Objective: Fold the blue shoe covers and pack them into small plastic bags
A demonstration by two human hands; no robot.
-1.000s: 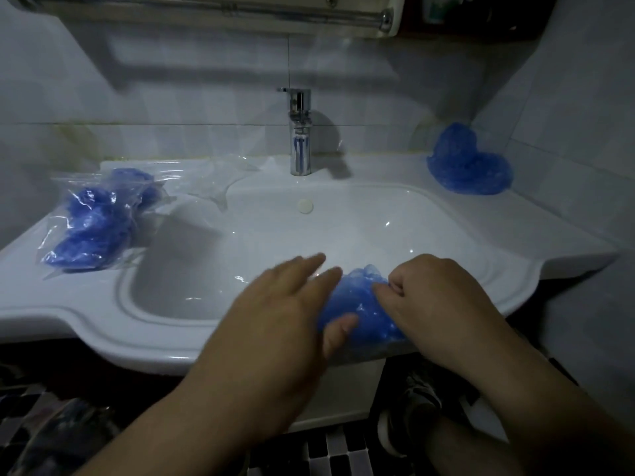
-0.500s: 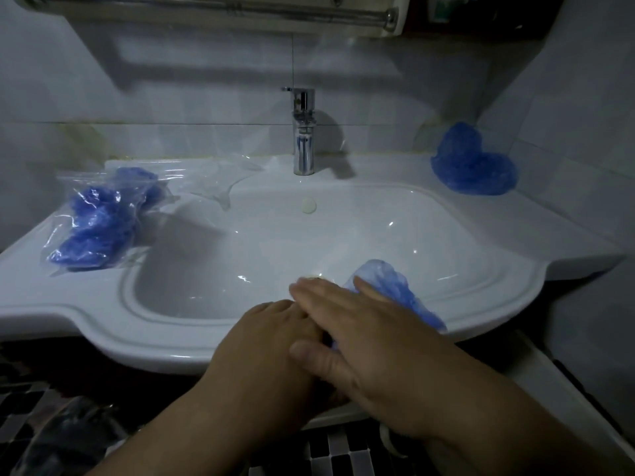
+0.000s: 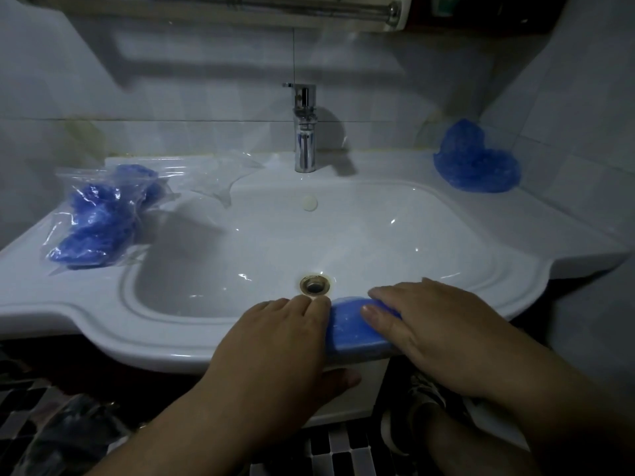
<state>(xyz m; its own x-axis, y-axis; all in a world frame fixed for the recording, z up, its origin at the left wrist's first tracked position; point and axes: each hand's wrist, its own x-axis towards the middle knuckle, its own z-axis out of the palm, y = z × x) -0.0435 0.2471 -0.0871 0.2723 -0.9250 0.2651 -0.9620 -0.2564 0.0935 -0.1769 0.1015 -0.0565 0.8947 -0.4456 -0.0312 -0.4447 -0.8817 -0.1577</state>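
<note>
We see the folded blue shoe cover (image 3: 357, 329) on our side of the drain (image 3: 314, 285), long axis running left to right. Our right hand (image 3: 433, 331) lies flat on it, uncurled. Our left hand (image 3: 275, 345), flat too, touches its left end.

A folded blue shoe cover (image 3: 354, 326) lies flattened on the front rim of the white washbasin (image 3: 103, 304), just in front of the drain (image 3: 314, 285). The left hand (image 3: 275, 341) touches its left end with straight fingers; the right hand (image 3: 433, 324) presses flat on its right part. Filled plastic bags (image 3: 99, 218) lie on the left ledge beside an empty clear bag (image 3: 223, 176). Loose blue shoe covers (image 3: 477, 163) are heaped at the back right, and a chrome tap (image 3: 305, 132) stands at the back.
</note>
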